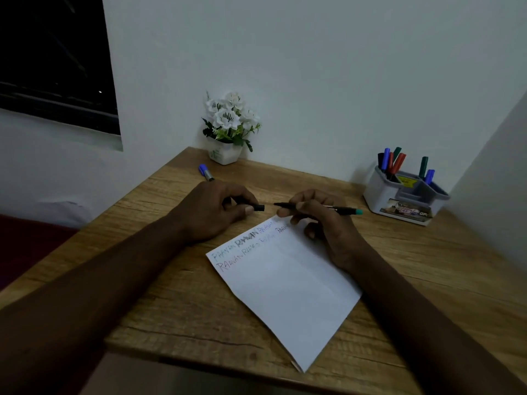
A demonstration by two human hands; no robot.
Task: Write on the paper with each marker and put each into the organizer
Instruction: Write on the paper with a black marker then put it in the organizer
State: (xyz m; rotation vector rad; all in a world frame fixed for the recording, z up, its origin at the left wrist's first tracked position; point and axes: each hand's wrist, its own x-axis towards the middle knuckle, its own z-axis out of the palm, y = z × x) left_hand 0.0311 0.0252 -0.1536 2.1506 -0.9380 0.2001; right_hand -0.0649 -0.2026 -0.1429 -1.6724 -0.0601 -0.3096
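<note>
Centrally, a slim dark marker (340, 209) with a teal end lies level just above the far edge of the paper (285, 286). The right hand (322, 223) pinches it with curled fingers, bare tip pointing left. Facing that tip, with a small gap between, is the black cap (258, 207), pinched between thumb and curled fingers of the left hand (216, 209), open mouth toward the tip. Whether the cap is coming off or going on cannot be told; the two rows of coloured words along the paper's far-left edge suggest capping after a word is written.

To do this step well, tip and cap should be brought onto one line and slid together straight. The cap is best steadied and the marker pushed home until it seats, so that ink does not touch the fingers. The right forearm lies over the sheet, which may keep it from shifting.

The paper lies askew near the middle of the desk (171, 309), one corner reaching the near edge. The organizer (379, 195), a pale compartmented tub, stands at the far right corner, well apart from the hands. Several capped markers (392, 163) stand in it, so the task appears well advanced. One blue marker (206, 172) lies near the far left corner, just beside a white flower pot (225, 155), and seems yet to be used.
</note>
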